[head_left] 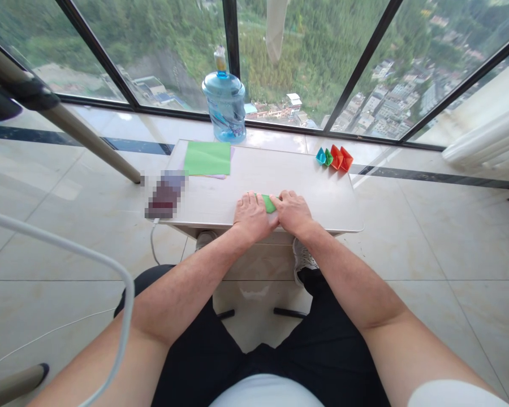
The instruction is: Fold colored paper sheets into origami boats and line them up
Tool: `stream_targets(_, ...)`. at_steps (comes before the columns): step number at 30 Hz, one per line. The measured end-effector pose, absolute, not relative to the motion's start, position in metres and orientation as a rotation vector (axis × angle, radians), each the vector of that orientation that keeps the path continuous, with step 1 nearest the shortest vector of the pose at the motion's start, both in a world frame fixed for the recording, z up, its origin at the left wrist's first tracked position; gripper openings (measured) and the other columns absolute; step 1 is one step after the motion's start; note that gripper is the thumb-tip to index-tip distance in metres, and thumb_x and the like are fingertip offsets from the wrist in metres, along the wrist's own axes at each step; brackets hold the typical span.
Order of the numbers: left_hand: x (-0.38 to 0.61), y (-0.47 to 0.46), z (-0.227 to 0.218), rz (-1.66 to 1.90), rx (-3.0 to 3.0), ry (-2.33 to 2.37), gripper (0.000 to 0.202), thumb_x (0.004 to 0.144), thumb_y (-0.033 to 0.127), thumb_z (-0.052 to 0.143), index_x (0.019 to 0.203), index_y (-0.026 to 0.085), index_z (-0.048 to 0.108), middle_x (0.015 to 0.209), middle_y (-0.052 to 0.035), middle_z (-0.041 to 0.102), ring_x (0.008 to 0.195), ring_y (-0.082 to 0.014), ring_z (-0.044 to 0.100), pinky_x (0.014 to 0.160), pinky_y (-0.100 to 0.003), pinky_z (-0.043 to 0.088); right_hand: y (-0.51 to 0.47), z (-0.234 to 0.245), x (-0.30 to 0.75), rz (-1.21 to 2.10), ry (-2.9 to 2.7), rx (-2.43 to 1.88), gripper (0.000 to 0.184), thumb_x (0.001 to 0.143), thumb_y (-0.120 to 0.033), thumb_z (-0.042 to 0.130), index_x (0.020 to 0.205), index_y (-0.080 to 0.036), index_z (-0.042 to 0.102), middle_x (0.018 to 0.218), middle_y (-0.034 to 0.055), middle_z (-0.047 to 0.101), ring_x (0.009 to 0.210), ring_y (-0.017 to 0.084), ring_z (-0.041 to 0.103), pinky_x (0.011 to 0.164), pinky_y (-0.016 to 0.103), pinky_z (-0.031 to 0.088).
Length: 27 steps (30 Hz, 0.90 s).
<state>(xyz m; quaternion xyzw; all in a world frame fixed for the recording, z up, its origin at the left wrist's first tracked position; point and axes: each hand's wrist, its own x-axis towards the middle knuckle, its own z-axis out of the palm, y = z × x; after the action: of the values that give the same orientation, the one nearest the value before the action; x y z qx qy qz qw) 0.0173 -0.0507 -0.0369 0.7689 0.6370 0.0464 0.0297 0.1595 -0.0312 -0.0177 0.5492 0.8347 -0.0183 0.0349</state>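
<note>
A small folded piece of green paper (268,203) lies near the front edge of a small pale table (331,198). My left hand (251,215) and my right hand (292,210) rest side by side on it, fingers curled and pressed down on the paper, which shows only between them. A stack of coloured paper sheets with a green one on top (207,157) lies at the table's back left. Several folded paper boats, blue, green and red (335,157), stand in a row at the back right.
A blue water jug (225,105) stands on the sill behind the table, before large windows. A blurred dark object (165,195) sits at the table's left edge. A slanted pole (68,118) crosses the left. A white cable (110,271) runs near my left arm.
</note>
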Motion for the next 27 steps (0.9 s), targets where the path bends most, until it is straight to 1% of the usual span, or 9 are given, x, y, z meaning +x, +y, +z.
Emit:
stream_targets(3, 0.017, -0.052, -0.039, 0.111, 2.362, 1.973, 0.095, 0.091, 0.069, 0.045, 0.151, -0.005, 0.042, 0.154, -0.0341, 0.042, 0.143, -0.0452, 0.039, 0.115, -0.052, 0.03, -0.033, -0.018, 0.159, -0.042, 2.556, 1.714, 0.046, 0.1, -0.022, 0.042, 0.143, -0.018, 0.055, 0.133, 0.0187, 0.059, 0.119, 0.031, 0.051, 0.094, 0.042, 0.042)
stream_targets(6, 0.016, -0.053, -0.042, 0.097, 2.338, 1.982, 0.101, 0.09, 0.073, 0.042, 0.154, -0.005, 0.037, 0.157, -0.0356, 0.037, 0.149, -0.0476, 0.031, 0.118, -0.054, 0.026, -0.036, -0.018, 0.159, -0.021, 2.512, 1.768, 0.044, 0.098, -0.02, 0.043, 0.14, -0.011, 0.056, 0.133, 0.0219, 0.059, 0.119, 0.032, 0.051, 0.096, 0.043, 0.04)
stream_targets(9, 0.015, -0.053, -0.045, 0.079, 2.322, 1.994, 0.103, 0.089, 0.076, 0.042, 0.155, -0.003, 0.037, 0.159, -0.034, 0.035, 0.152, -0.0502, 0.023, 0.119, -0.058, 0.021, -0.038, -0.019, 0.163, -0.017, 2.455, 1.836, 0.045, 0.095, -0.024, 0.05, 0.136, -0.006, 0.057, 0.131, 0.0246, 0.06, 0.118, 0.033, 0.052, 0.098, 0.045, 0.039)
stream_targets(11, 0.015, -0.052, -0.045, 0.072, 2.334, 1.998, 0.104, 0.087, 0.076, 0.044, 0.155, -0.002, 0.038, 0.159, -0.0334, 0.037, 0.152, -0.0513, 0.023, 0.12, -0.06, 0.018, -0.04, -0.019, 0.165, -0.018, 2.434, 1.872, 0.048, 0.092, -0.027, 0.056, 0.135, -0.005, 0.058, 0.13, 0.0253, 0.06, 0.118, 0.034, 0.052, 0.099, 0.046, 0.038)
stream_targets(16, 0.016, -0.05, -0.046, 0.089, 2.342, 2.04, 0.11, 0.084, 0.079, 0.045, 0.153, -0.007, 0.038, 0.157, -0.0363, 0.037, 0.149, -0.0492, 0.028, 0.122, -0.063, 0.011, -0.041, -0.019, 0.166, -0.004, 2.431, 1.893, 0.049, 0.089, -0.028, 0.059, 0.132, -0.004, 0.059, 0.13, 0.0266, 0.061, 0.118, 0.034, 0.053, 0.103, 0.046, 0.036)
stream_targets(19, 0.013, -0.049, -0.047, 0.097, 2.326, 2.039, 0.11, 0.085, 0.081, 0.042, 0.153, -0.005, 0.038, 0.158, -0.035, 0.036, 0.15, -0.0469, 0.027, 0.121, -0.066, 0.007, -0.041, -0.019, 0.164, 0.004, 2.424, 1.902, 0.05, 0.087, -0.028, 0.061, 0.129, -0.002, 0.06, 0.128, 0.0276, 0.062, 0.117, 0.035, 0.054, 0.103, 0.047, 0.036)
stream_targets(21, 0.009, -0.046, -0.046, 0.116, 2.323, 2.035, 0.106, 0.086, 0.08, 0.039, 0.154, -0.002, 0.039, 0.158, -0.0329, 0.038, 0.15, -0.0459, 0.028, 0.12, -0.069, 0.008, -0.038, -0.019, 0.164, 0.018, 2.414, 1.92, 0.045, 0.088, -0.027, 0.059, 0.125, -0.002, 0.063, 0.125, 0.0275, 0.063, 0.116, 0.035, 0.056, 0.102, 0.046, 0.037)
stream_targets(23, 0.002, -0.041, -0.044, 0.152, 2.319, 2.041, 0.101, 0.088, 0.079, 0.036, 0.153, 0.002, 0.042, 0.155, -0.0313, 0.042, 0.147, -0.0453, 0.031, 0.119, -0.069, 0.012, -0.034, -0.019, 0.166, 0.028, 2.399, 1.946, 0.037, 0.09, -0.025, 0.055, 0.117, -0.004, 0.068, 0.12, 0.0266, 0.065, 0.113, 0.034, 0.058, 0.1, 0.046, 0.038)
stream_targets(27, -0.012, -0.028, -0.037, 0.204, 2.28, 2.059, 0.082, 0.095, 0.07, 0.033, 0.14, 0.006, 0.057, 0.142, -0.0277, 0.056, 0.136, -0.0429, 0.045, 0.114, -0.063, 0.029, -0.023, -0.018, 0.17, -0.013, 2.389, 1.963, 0.031, 0.093, -0.022, 0.048, 0.102, -0.011, 0.075, 0.111, 0.0231, 0.069, 0.108, 0.032, 0.062, 0.097, 0.045, 0.041)
